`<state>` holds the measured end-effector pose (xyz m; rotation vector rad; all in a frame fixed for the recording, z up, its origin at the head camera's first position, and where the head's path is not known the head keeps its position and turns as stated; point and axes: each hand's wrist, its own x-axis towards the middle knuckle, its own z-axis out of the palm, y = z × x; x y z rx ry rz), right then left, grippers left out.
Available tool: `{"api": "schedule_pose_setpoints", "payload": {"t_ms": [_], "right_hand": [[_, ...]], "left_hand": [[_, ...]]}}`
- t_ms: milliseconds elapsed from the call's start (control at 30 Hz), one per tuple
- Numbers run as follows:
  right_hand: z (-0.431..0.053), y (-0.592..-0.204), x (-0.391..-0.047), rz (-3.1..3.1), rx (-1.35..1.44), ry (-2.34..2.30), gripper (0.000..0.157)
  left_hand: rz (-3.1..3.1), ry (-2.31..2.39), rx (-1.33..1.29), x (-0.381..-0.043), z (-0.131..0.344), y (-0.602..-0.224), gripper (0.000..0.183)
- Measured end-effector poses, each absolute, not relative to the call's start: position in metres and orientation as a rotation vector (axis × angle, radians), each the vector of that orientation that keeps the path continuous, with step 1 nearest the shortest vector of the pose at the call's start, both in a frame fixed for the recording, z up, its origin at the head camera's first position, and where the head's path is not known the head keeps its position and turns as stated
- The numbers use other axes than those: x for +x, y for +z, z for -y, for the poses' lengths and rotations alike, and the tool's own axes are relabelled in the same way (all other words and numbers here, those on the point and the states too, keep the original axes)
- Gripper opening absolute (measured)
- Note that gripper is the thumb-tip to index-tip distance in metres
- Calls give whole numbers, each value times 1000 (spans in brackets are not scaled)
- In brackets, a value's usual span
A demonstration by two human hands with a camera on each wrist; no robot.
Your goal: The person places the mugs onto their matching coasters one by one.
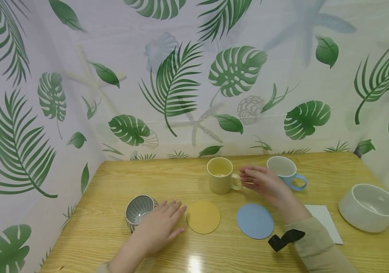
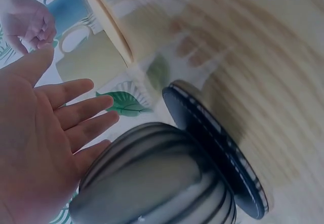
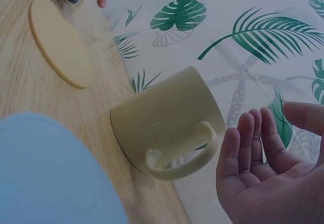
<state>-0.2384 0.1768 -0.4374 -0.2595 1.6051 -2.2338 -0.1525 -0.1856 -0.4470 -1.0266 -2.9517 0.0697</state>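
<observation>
My right hand [image 1: 264,185] is beside the handle of a yellow mug [image 1: 220,178], fingers extended and slightly bent. In the right wrist view a small gap shows between those fingers and the mug [image 3: 164,117]. My left hand [image 1: 158,227], fingers spread, is by a grey ribbed cup [image 1: 140,208] and partly covers it in the head view. The left wrist view shows this cup [image 2: 152,178] on a dark round coaster [image 2: 212,148]. Whether the left little finger touches the cup, I cannot tell. Neither hand holds anything.
A yellow round coaster [image 1: 203,217] and a blue one [image 1: 255,221] lie between the hands. Behind the right hand stands a blue mug [image 1: 283,172]. Farther right are a white square coaster [image 1: 324,222], partly under the forearm, and a wide white mug [image 1: 366,212]. Leaf-printed cloth hangs behind the table.
</observation>
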Motion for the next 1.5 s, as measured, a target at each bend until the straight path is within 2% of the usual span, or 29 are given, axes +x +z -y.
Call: {"api": "schedule_pose_setpoints", "payload": {"t_ms": [600,1500], "right_hand": [[-184,-440,-241,-1623,-177,-2253,35],[-187,-454,-249,-1613,-115,-2233,33]], "left_hand": [[3017,69,-1029,-160,175,-462,61],[3123,204,-947,-162,159,-466,75]]}}
